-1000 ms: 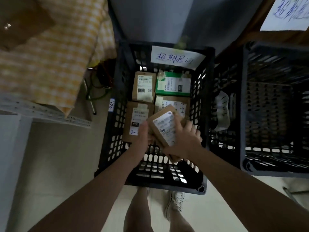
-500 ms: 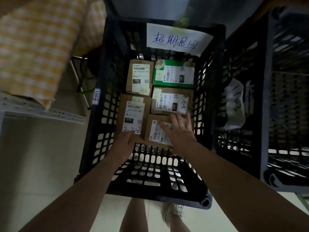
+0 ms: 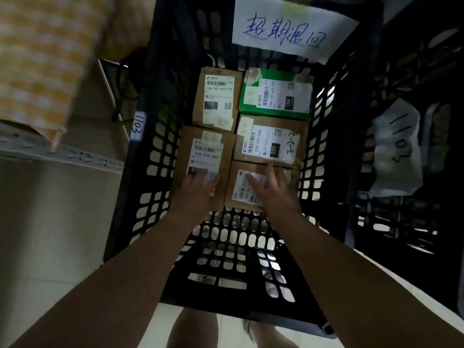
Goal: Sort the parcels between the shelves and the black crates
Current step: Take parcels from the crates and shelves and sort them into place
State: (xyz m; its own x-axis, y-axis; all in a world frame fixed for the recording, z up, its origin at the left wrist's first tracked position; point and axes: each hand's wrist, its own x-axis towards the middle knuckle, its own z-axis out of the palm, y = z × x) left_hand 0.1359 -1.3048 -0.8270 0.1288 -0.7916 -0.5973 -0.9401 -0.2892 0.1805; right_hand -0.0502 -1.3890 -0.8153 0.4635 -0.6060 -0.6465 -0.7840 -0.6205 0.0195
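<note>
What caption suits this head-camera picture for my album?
Left hand on the 070 parcel, right hand on the nearest parcel, inside a black crate.

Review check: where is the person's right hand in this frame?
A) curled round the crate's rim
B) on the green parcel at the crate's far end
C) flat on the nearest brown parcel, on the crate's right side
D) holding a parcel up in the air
C: the right hand lies with straight fingers on the label of the nearest brown parcel, which sits on the floor of the black crate.
</note>
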